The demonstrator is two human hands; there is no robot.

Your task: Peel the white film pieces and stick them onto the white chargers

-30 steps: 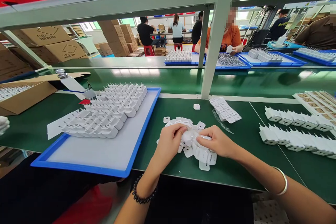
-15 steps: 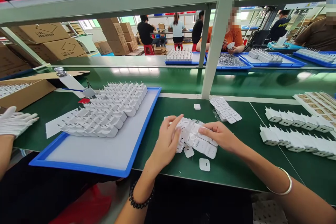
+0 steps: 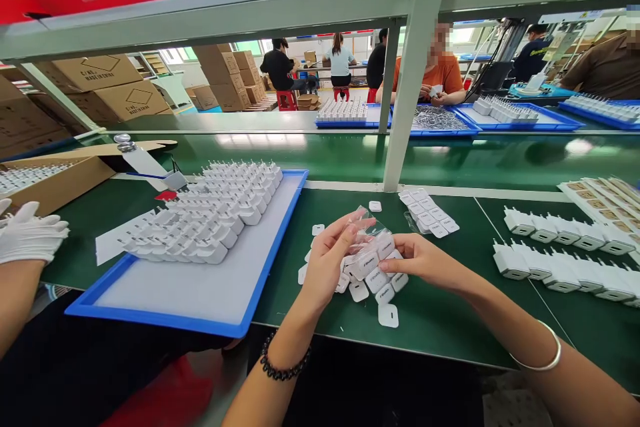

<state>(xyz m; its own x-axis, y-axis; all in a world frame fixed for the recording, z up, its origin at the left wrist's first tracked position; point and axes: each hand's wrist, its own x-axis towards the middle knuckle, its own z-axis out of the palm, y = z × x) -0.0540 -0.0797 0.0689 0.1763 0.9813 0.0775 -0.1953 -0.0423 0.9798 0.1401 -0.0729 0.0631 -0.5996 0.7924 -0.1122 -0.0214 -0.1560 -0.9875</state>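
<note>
Between my hands is a sheet of small white square covers [image 3: 375, 278], printed with dark lettering and backed by clear film. My left hand [image 3: 327, 260] pinches the clear plastic film [image 3: 367, 221] at the sheet's upper left. On the other side, my right hand [image 3: 423, 259] grips the sheet's right edge between thumb and fingers. Loose white covers lie beneath and around it; one cover with a small slot [image 3: 388, 315] rests near the table edge, and a single cover [image 3: 375, 206] sits farther back. A second sheet of covers [image 3: 429, 212] lies behind my right hand.
A blue-rimmed tray [image 3: 245, 310] of white plug adapters [image 3: 210, 217] stands left. Adapter rows [image 3: 560, 267] stand right. A shelf post [image 3: 400, 140] rises ahead. Another person's gloved hand [image 3: 33, 233] is far left; people work across the bench.
My left hand has drawn in and now pinches the clear film, which is lifted. The sheet has been turned and tilted, showing more of its printed covers.
</note>
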